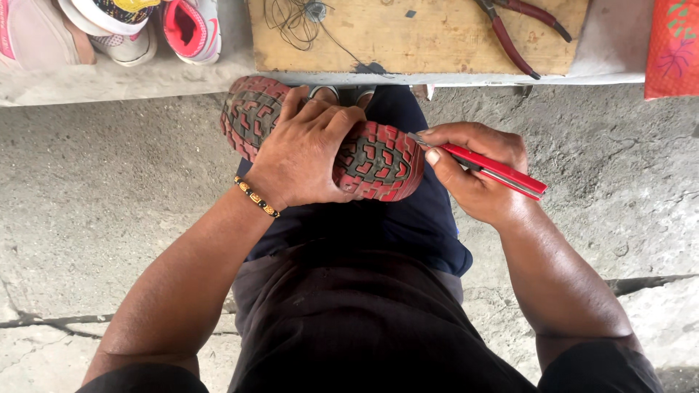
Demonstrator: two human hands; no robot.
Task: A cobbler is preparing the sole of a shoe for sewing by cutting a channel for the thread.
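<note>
Red and grey rubber sole of a shoe (364, 156) turned upward across the lap, toe end pointing right, pinned under the left hand (302, 149) with fingers curled fully over the middle of the tread. Right hand (477, 171) closed snugly round a red utility knife (495, 169), thumb and forefinger pinching near the front, blade tip touching the sole's edge at the toe. Best done with the blade kept shallow along the seam, cutting away from the holding fingers, short strokes rather than one long pull. Worth keeping the left thumb back from the toe end, since a slip looks likely to run that way. Behind, a wooden table (408, 44) carrying red-handled pliers (517, 29) and a tangle of dark thread (298, 18); more shoes (138, 29) on the ledge to the left
</note>
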